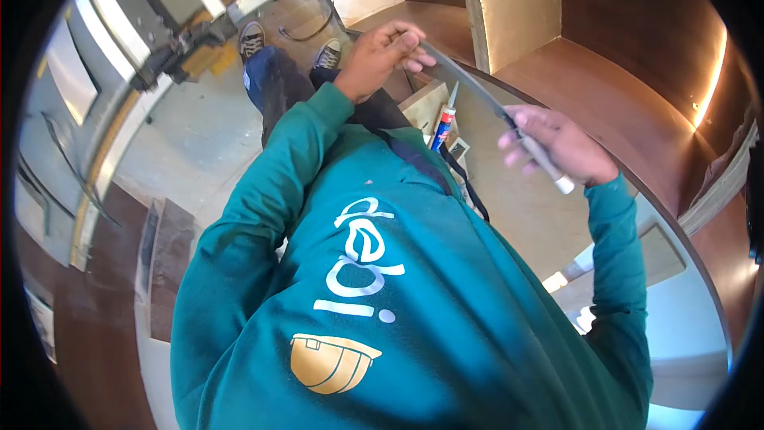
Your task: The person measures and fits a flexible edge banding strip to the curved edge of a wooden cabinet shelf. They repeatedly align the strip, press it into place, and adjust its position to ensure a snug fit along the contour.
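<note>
My left hand (pixel 380 57) pinches the far end of a long, thin grey blade-like tool (pixel 465 81) at upper centre. My right hand (pixel 561 143) holds the tool's pale, white-capped handle (pixel 549 167), with the tool slanting down to the right between my hands. A sealant tube (pixel 443 129) with a long pale nozzle stands behind the tool, in or beside a pale wooden box (pixel 422 102) partly hidden by my body. My green sleeves and shirt fill the lower middle of the view.
Metal framework with a dark clamp-like fitting (pixel 159 64) curves along the left. My feet stand on dusty flooring near a black cable (pixel 306 34). Brown curved panels (pixel 637 72) with a lit strip rise at the right, above a glossy curved surface (pixel 668 271) with reflections. Brown boards (pixel 103 310) lie lower left.
</note>
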Demonstrator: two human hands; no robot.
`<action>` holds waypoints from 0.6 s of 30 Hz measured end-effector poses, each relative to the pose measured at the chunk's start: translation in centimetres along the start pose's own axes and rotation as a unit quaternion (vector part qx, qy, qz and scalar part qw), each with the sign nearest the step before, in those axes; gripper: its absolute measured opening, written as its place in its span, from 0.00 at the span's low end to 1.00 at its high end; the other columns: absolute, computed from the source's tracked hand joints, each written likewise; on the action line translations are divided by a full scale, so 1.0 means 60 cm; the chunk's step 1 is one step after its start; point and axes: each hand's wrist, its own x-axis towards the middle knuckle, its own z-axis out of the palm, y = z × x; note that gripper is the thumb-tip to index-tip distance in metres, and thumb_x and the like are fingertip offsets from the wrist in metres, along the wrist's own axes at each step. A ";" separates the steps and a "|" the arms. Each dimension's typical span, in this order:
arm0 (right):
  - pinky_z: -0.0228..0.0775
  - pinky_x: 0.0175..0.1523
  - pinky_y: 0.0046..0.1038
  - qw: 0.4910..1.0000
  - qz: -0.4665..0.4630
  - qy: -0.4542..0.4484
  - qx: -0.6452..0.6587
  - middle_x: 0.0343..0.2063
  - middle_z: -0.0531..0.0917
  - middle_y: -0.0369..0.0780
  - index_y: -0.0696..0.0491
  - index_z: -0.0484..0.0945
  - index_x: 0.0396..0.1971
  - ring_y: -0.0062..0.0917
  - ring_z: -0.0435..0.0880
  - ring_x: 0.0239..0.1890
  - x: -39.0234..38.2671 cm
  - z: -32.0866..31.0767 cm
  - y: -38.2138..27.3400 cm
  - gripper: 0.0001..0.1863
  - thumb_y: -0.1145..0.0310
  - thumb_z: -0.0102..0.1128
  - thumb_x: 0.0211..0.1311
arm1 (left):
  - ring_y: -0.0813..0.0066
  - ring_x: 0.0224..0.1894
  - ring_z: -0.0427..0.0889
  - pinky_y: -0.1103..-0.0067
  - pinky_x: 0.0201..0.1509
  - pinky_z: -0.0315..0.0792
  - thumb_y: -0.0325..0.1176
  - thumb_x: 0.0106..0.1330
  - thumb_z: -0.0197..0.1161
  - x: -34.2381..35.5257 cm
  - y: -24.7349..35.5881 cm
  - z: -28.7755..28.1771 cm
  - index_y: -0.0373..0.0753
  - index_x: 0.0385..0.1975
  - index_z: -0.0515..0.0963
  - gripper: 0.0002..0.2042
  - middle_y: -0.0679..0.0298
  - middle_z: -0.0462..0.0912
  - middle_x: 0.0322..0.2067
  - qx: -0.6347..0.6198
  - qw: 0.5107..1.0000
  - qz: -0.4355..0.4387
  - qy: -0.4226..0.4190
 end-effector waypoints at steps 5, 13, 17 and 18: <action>0.78 0.34 0.33 0.982 0.005 0.114 -0.153 0.38 0.86 0.40 0.58 0.78 0.61 0.25 0.84 0.27 0.016 0.000 -0.060 0.20 0.63 0.55 0.77 | 0.70 0.55 0.84 0.78 0.55 0.78 0.45 0.78 0.59 0.051 -0.062 -0.007 0.35 0.68 0.69 0.26 0.63 0.82 0.50 -0.057 0.996 0.066 -0.006; 0.75 0.46 0.45 0.707 -0.110 0.196 -0.670 0.35 0.81 0.48 0.45 0.78 0.63 0.46 0.83 0.39 0.024 -0.027 -0.049 0.24 0.74 0.55 0.67 | 0.73 0.52 0.84 0.76 0.58 0.76 0.39 0.73 0.66 0.123 -0.163 0.099 0.36 0.53 0.83 0.16 0.60 0.87 0.47 0.083 0.965 0.159 0.189; 0.76 0.44 0.46 0.673 -0.091 0.208 -0.704 0.34 0.81 0.46 0.44 0.78 0.64 0.45 0.84 0.38 0.023 -0.025 -0.027 0.24 0.73 0.54 0.68 | 0.68 0.52 0.85 0.72 0.60 0.76 0.39 0.69 0.69 0.143 -0.187 0.116 0.35 0.49 0.84 0.16 0.56 0.88 0.46 0.120 0.974 0.090 0.171; 0.76 0.44 0.45 0.663 -0.084 0.215 -0.712 0.34 0.81 0.46 0.44 0.78 0.64 0.45 0.84 0.38 0.021 -0.020 -0.024 0.24 0.73 0.54 0.68 | 0.67 0.52 0.85 0.72 0.60 0.76 0.39 0.68 0.70 0.147 -0.193 0.122 0.35 0.48 0.84 0.16 0.55 0.88 0.46 0.131 0.971 0.109 0.165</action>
